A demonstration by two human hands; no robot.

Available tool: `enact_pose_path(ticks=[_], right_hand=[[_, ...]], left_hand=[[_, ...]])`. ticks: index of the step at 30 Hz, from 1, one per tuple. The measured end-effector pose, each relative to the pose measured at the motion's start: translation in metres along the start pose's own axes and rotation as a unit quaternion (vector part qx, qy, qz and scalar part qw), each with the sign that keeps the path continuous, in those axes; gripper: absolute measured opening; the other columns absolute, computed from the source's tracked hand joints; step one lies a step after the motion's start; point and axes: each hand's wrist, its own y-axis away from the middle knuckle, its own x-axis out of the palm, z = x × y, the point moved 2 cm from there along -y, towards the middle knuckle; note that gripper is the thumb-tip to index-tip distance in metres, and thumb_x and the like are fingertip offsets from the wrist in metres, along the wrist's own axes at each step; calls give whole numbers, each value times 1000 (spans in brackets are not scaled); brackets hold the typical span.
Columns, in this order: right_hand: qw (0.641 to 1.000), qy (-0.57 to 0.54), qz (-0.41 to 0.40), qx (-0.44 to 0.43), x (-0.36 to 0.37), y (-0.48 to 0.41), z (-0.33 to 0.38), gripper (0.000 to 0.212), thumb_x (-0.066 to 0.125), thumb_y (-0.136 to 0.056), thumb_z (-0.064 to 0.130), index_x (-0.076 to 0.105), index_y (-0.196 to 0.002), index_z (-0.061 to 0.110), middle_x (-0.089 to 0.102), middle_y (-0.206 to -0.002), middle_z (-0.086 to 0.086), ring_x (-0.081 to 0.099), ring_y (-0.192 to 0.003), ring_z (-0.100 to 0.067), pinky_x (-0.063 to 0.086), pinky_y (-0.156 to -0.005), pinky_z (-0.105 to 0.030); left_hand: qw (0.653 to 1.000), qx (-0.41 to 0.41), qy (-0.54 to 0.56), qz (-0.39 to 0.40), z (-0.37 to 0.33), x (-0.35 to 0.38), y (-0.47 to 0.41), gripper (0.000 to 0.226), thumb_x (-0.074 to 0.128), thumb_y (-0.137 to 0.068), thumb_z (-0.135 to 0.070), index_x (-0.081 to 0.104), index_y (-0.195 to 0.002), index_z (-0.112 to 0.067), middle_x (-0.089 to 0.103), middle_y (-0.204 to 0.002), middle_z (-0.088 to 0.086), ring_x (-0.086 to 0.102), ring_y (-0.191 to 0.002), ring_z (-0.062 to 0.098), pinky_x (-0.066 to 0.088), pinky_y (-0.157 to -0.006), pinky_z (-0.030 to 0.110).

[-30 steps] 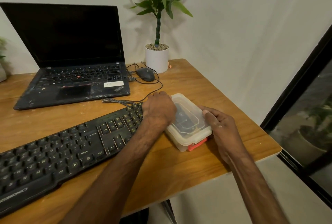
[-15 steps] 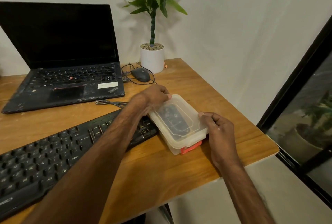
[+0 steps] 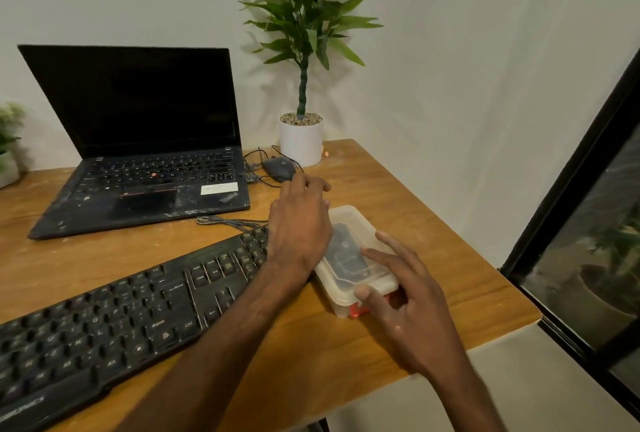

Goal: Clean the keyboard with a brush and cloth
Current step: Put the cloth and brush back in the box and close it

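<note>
Both hands have loosened since a moment ago: left hand (image 3: 300, 223) hovers spread over the plastic box (image 3: 356, 258); right hand's (image 3: 405, 296) grip, wide, touches its near end. Keyboard (image 3: 138, 310) lies just left. A careless pull could skid the box off the table (image 3: 398, 196).
</note>
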Motion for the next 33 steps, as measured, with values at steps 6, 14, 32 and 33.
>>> enact_pose_path(ticks=[6,14,32,33], right_hand=[[999,-24,3,47,7,-20,-5,65,49,-80,70,51,-138,42,27,-157,15,34,-138,-4,37,-95,-15],[998,36,46,32,36,-101,-46,70,30,-88,78,26,-146,39,53,-138,-8,54,-120,-24,57,-91,-46],[995,94,-43,13,59,-155,-64,66,37,-99,63,12,-153,35,40,-147,-10,41,-128,-26,46,-98,-43],[993,84,-72,31,57,-152,-61,68,38,-100,60,9,-155,32,31,-153,-8,35,-135,-27,43,-102,-44]], left_hand=[[988,97,-29,119,-7,-16,42,40,34,-108,-36,50,-142,-20,41,-150,-1,38,-136,12,37,-110,31],[962,125,-86,227,7,18,3,60,29,-110,-39,8,-160,-14,8,-169,5,2,-155,18,3,-122,30],[963,87,-122,222,22,56,-64,60,36,-107,-21,9,-160,-9,10,-168,9,6,-155,24,3,-125,36],[960,85,-139,228,22,53,-61,61,33,-108,-23,4,-160,-9,4,-169,9,3,-155,24,1,-125,38]])
